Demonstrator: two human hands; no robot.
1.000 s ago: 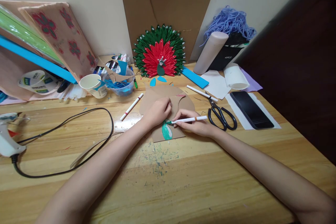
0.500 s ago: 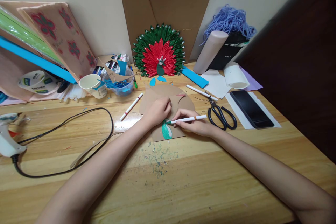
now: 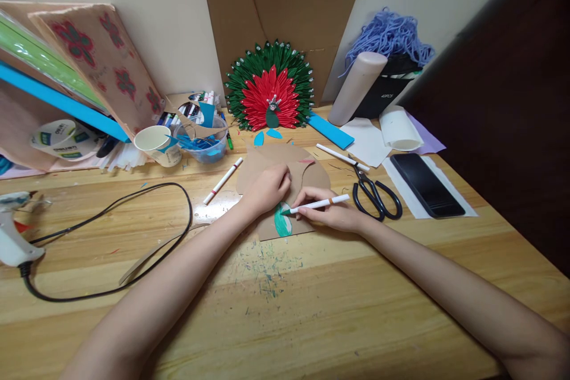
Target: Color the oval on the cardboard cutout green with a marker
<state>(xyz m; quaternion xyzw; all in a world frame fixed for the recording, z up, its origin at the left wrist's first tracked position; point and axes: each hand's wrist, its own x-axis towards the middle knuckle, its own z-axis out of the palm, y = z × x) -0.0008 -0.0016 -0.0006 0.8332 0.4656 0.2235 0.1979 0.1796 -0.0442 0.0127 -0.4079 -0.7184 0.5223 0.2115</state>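
My right hand [image 3: 327, 209] pinches a white felt-tip marker [image 3: 325, 202] with a brown band. Its green tip touches or nearly touches a small white leaf-shaped piece [image 3: 288, 225], largely coloured green on its left side. Under that piece lies a brown cardboard sheet [image 3: 267, 231]. Just up and to the left, my left hand [image 3: 269, 187] rests closed on the cardboard, its fingers curled; whatever they hold, if anything, is hidden.
Behind the cardboard stands a green and red peacock craft [image 3: 271, 86]. Black-handled scissors [image 3: 376, 193] and a phone [image 3: 427, 184] lie right. A glue gun [image 3: 15, 231] with its looped cable, a capped marker [image 3: 222, 181] and a paper cup [image 3: 159, 145] are left.
The marker tip has shifted slightly down and right on the leaf-shaped piece. A little more of its surface looks green. My left hand has stayed in place.
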